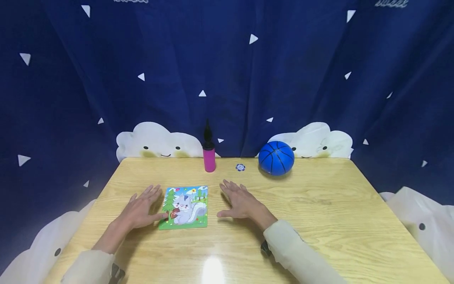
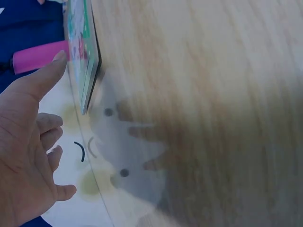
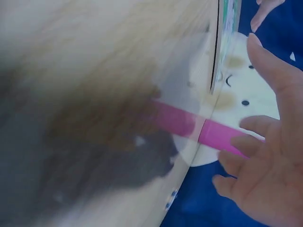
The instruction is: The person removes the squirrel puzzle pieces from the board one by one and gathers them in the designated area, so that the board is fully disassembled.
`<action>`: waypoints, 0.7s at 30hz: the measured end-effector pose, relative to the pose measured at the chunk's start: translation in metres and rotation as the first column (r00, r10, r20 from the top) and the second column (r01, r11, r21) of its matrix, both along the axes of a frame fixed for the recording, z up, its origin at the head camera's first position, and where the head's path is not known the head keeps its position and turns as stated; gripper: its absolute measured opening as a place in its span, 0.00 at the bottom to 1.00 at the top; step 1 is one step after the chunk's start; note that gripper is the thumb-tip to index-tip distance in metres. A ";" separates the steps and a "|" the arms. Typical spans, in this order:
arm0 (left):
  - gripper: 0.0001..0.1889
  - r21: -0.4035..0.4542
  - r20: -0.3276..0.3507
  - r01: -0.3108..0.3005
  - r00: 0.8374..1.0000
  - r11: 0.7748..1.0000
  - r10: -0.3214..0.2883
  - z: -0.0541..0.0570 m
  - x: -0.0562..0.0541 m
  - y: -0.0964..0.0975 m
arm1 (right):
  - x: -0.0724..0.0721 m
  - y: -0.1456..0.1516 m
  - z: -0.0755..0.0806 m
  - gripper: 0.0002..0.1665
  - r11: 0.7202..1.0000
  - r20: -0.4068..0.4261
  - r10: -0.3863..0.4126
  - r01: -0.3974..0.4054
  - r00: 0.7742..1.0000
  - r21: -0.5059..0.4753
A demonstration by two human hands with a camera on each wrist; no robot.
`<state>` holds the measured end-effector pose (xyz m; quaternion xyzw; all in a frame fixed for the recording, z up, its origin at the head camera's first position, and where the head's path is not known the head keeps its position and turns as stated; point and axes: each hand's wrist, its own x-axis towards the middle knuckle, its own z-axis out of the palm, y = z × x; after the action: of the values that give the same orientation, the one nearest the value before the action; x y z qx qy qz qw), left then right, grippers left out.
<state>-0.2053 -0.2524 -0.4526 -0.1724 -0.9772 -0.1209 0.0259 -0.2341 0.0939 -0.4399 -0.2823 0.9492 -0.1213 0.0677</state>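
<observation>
When looking from the head, see a picture board [image 1: 184, 215] lying flat and face up on the bench [image 1: 337, 221], printed with a pale squirrel, a nut and green trees. At the board's left side, find the left hand [image 1: 140, 209], palm down, thumb reaching over that edge in this view; grip spread and loose, with hold of nothing. Cannot tell about contact between thumb and board. To the right of the board and apart from it, find the right hand [image 1: 241, 201], likewise palm down, grip spread wide, with hold of nothing.

Only from the wrists, see both palms, fingers loosely bent, raised clear of the bench above their shadows. Only there, too, see the board side-on: thin, layered, dark underneath.

Behind the board's right edge, note an upright pink cylinder [image 1: 209, 159] with a black top, mirrored in the glossy bench from the right wrist. Cannot see inside it from any view. Behind the board and farther right, find a blue-and-white chip [image 1: 240, 167], merely a sliver from the right wrist, then a blue ball [image 1: 276, 158], visible only from the head.
</observation>
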 end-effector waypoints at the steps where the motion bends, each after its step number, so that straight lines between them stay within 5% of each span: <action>1: 0.46 -0.002 0.000 0.011 1.000 1.000 -0.011 0.000 0.000 0.000 | -0.001 -0.005 0.000 0.57 1.000 0.015 0.010 -0.011 1.000 0.009; 12: 0.42 -0.013 0.057 0.068 0.996 0.998 -0.067 -0.003 0.004 0.001 | 0.000 -0.048 -0.002 0.51 0.990 0.142 0.091 -0.105 0.986 0.097; 21: 0.39 -0.046 0.090 0.090 0.992 0.995 -0.085 -0.004 0.005 0.003 | 0.004 -0.060 -0.008 0.47 0.982 0.094 0.084 -0.099 0.992 0.160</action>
<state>-0.2007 -0.2496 -0.4571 -0.2103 -0.9716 -0.1051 -0.0266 -0.2301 0.0336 -0.4477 -0.3137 0.9381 -0.0518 0.1374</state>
